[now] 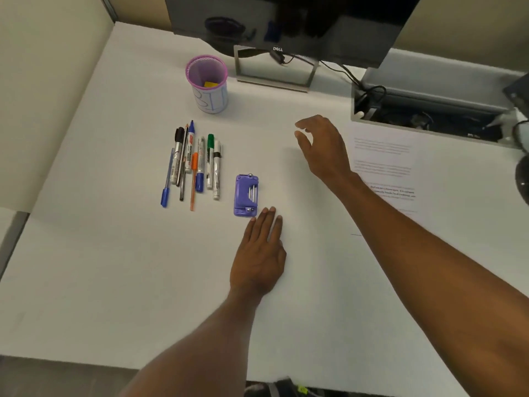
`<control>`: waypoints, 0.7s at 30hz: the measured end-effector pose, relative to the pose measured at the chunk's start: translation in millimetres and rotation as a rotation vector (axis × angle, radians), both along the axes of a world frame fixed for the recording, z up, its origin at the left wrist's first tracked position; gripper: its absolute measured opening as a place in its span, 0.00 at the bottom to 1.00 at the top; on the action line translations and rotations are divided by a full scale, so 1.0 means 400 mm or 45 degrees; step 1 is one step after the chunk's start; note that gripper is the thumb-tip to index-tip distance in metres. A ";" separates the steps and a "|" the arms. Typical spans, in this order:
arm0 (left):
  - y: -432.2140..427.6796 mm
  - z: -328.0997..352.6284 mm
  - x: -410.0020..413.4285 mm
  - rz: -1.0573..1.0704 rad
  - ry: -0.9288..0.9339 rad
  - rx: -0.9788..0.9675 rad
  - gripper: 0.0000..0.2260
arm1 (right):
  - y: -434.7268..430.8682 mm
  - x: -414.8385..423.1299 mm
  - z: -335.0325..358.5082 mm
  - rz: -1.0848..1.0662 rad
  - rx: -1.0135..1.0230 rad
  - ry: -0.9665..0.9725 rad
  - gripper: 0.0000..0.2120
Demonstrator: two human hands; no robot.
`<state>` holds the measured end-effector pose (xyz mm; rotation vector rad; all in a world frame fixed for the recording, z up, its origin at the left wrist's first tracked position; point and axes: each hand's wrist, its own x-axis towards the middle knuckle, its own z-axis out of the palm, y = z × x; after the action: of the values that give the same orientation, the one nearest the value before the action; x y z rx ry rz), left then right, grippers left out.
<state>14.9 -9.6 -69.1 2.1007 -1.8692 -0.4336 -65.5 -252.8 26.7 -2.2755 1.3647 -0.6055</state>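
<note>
1. The monitor (286, 21), far behind the purple plastic device (246, 195), is cut off by the top edge. Its screen is dark and shows only dim reflections.
2. A printed sheet (383, 167) lies to the right of the device. Its text is too faint to read, and the right forearm covers its near-left corner.
3. The mesh cup (207, 81), behind the device and slightly left, holds something yellow that cannot be made out.
4. What kind of device the purple one is cannot be told. It lies flat on the white desk (114, 253), with two metal pins showing on top.
5. The left hand (259, 253) lies palm down on the desk just in front of the device, with its fingers straight and together. Its fingertips reach the device's near-right corner, but whether they touch it cannot be told.
6. The right hand (323, 147) hovers behind and to the right of the device, well apart from it. Its fingers and thumb are loosely curved and hold nothing.
7. A row of pens and markers (194, 164) lies just left of the device, near neither hand.
</note>
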 end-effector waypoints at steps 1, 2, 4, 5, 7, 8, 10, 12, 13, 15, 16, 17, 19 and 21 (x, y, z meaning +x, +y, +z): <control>0.000 0.003 0.000 -0.001 -0.002 0.005 0.27 | 0.018 -0.026 -0.013 -0.014 0.016 -0.001 0.12; -0.001 0.007 0.000 0.002 -0.010 0.007 0.26 | 0.036 -0.050 -0.025 -0.026 0.032 -0.001 0.11; 0.000 0.013 0.000 0.013 -0.029 0.011 0.26 | 0.071 -0.093 -0.049 -0.041 0.065 0.005 0.11; 0.000 0.015 -0.001 0.018 -0.032 0.013 0.26 | 0.088 -0.112 -0.060 -0.053 0.083 0.007 0.10; 0.001 0.017 -0.001 0.024 -0.025 0.013 0.26 | 0.122 -0.144 -0.077 -0.091 0.119 -0.008 0.10; 0.001 0.017 -0.002 0.023 -0.024 0.012 0.26 | 0.138 -0.157 -0.084 -0.105 0.129 -0.021 0.10; 0.000 0.018 -0.002 0.019 -0.026 0.019 0.26 | 0.172 -0.177 -0.097 -0.107 0.141 -0.039 0.09; 0.001 0.018 -0.002 0.018 -0.024 0.027 0.26 | 0.202 -0.191 -0.108 -0.089 0.145 -0.052 0.09; 0.003 0.018 -0.003 0.018 -0.025 0.030 0.26 | 0.215 -0.197 -0.113 -0.081 0.145 -0.052 0.09; 0.004 0.021 -0.003 0.019 -0.031 0.039 0.26 | 0.236 -0.204 -0.122 -0.069 0.156 -0.038 0.09; 0.003 0.022 -0.003 0.018 -0.034 0.039 0.26 | 0.244 -0.207 -0.126 -0.063 0.161 -0.028 0.10; 0.003 0.024 -0.004 0.017 -0.037 0.039 0.26 | 0.250 -0.209 -0.129 -0.058 0.162 -0.021 0.10; 0.002 0.027 -0.007 0.019 -0.039 0.039 0.26 | 0.260 -0.209 -0.133 -0.056 0.165 -0.012 0.12; 0.003 0.028 -0.009 0.026 -0.040 0.043 0.26 | 0.266 -0.205 -0.137 -0.062 0.161 0.010 0.12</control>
<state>11.3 -8.5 -58.0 2.1589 -1.8681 -0.4327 -147.5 -146.5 -28.0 -2.1527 1.4240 -0.5107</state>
